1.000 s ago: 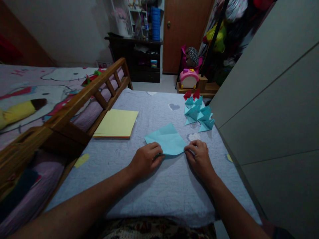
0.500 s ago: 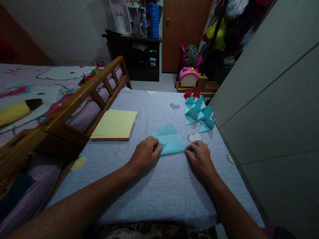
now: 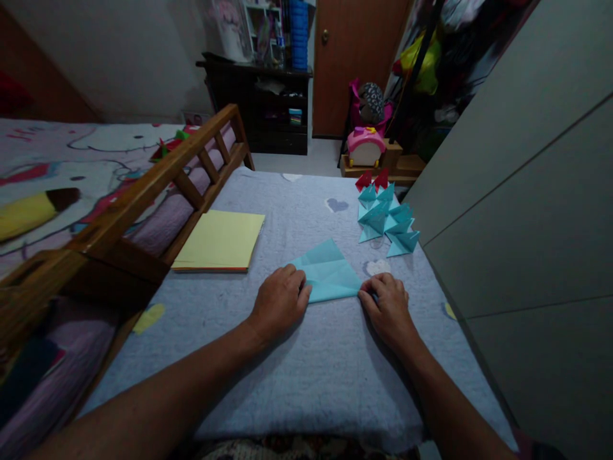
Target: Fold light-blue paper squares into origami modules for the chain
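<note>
A sheet of light-blue origami paper (image 3: 330, 271), folded to a triangle-like shape with creases across it, lies on the cloth-covered surface in front of me. My left hand (image 3: 282, 295) is closed on its left corner, thumb along the near edge, and covers that corner. At the right corner my right hand (image 3: 385, 301) pinches the paper between thumb and fingers. The paper's peak points away from me. Beyond my right hand stand several folded blue paper pieces (image 3: 383, 217), with red folded pieces (image 3: 372, 181) behind them.
To the left lies a stack of paper (image 3: 220, 239), yellow on top. A wooden rail (image 3: 158, 185) borders the surface on the left, beside a bed. A pale cabinet panel (image 3: 527, 223) rises on the right. A dark shelf unit (image 3: 258, 108) and pink toy case (image 3: 366, 148) are at the back.
The view has shifted slightly. Both hands keep their hold on the blue paper's corners, and its folded shape looks the same.
</note>
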Demonstrator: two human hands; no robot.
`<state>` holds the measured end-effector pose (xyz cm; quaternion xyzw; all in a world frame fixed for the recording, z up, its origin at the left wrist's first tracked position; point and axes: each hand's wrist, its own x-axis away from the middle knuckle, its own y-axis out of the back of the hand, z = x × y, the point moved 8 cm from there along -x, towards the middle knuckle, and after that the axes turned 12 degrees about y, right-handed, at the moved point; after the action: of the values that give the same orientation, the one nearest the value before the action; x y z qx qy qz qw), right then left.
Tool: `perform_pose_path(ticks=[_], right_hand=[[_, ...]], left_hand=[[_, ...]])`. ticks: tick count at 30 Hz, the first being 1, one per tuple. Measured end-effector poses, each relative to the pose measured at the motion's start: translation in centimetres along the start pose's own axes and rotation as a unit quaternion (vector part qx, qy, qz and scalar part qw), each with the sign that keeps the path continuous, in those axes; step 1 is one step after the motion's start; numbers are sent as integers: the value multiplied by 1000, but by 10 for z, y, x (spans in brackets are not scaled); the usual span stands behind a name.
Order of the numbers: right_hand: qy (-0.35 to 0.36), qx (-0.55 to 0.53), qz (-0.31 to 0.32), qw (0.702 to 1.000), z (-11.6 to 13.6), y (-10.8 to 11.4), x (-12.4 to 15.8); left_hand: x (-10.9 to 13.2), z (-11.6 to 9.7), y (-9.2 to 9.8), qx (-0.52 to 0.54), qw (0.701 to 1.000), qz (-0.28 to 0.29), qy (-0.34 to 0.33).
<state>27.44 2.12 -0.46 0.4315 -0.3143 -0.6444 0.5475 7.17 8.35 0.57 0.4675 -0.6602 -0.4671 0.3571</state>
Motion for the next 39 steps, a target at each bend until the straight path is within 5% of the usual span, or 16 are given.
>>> perform_pose_path(ticks=[39], right_hand=[[3, 16, -18, 1000, 1, 0, -1]], left_hand=[[-7, 10, -1, 20, 999, 34, 23]])
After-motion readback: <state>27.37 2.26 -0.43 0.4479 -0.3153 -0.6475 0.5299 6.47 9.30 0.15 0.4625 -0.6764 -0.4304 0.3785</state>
